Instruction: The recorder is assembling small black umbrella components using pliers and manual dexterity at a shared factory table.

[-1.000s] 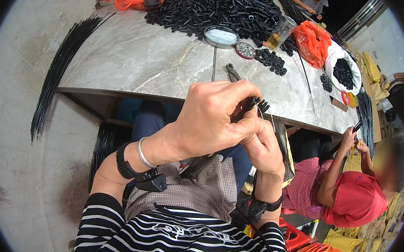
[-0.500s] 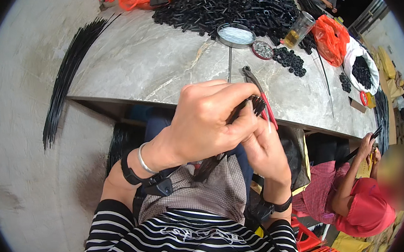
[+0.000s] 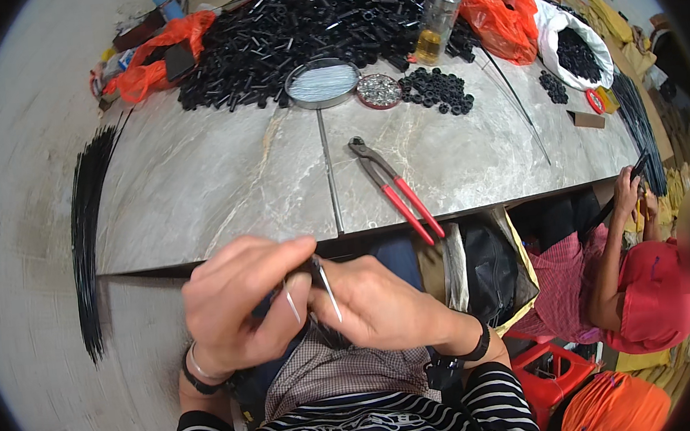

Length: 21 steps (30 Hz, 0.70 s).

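Note:
My left hand point(image 3: 242, 302) and my right hand point(image 3: 381, 302) are closed and meet in front of my lap, short of the table's front edge. Between their fingertips shows the small dark end of a thin black piece point(image 3: 314, 261), its rest hidden by my fingers. One thin silver pin point(image 3: 329, 292) slants down from that end across my right hand. Another silver pin point(image 3: 293, 304) sticks out at my left fingers. Beyond my hands, red-handled pliers point(image 3: 396, 186) lie on the table, handle ends past its edge.
On the grey table point(image 3: 218, 169) are a large heap of black tubes point(image 3: 296, 31), a round tin of silver pins point(image 3: 323, 83), a dish of small metal pieces point(image 3: 379, 92), black rings point(image 3: 438, 91) and a glass jar point(image 3: 437, 27). Black rods point(image 3: 88, 238) overhang the left end. A co-worker point(image 3: 647, 296) sits right.
My hands have moved left and lower, apart from the pliers, which now show fully. The dark bundle seen in my grip before is mostly hidden. The view has shifted over the table.

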### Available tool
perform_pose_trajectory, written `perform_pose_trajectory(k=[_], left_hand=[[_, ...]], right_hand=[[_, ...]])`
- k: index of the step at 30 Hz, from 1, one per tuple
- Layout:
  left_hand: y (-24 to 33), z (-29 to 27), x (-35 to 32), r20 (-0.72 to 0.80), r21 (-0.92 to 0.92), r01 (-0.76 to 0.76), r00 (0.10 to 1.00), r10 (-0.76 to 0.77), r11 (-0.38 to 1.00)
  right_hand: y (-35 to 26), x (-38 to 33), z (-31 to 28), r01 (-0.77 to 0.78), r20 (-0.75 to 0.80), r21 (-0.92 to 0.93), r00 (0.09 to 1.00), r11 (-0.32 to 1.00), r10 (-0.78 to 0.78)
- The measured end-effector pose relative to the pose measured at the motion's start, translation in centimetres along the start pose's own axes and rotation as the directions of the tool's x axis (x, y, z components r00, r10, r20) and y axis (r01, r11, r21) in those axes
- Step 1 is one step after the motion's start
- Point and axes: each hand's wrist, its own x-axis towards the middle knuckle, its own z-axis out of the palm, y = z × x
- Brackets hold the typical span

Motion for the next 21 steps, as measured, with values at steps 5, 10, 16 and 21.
perform_pose_trajectory(k=[5,10,16,21], left_hand=[[-0.1,-0.1,0.0,0.035,-0.049,0.086,0.996,-0.085,0.995],[-0.8,-0.5,0.3,0.059,-0.008,0.165,0.985,-0.164,0.986],[-2.5,0.1,0.9,0.061,-0.167,0.046,0.998,-0.036,0.985],[-2.3,0.0,0.4,0.042,-0.138,0.099,0.995,-0.093,0.985]], right_hand=[[0.6,0.0,-1.4,-0.007,0.1,-0.001,0.995,1.0,0.007],[5.5,-0.6,-8.0,-0.184,-0.172,-0.04,0.969,0.982,0.174],[14.0,-0.1,-18.0,-0.648,-0.725,-0.488,0.674,0.584,0.141],[16.3,0.7,-19.0,-0.687,-0.724,-0.621,0.688,0.377,0.061]])
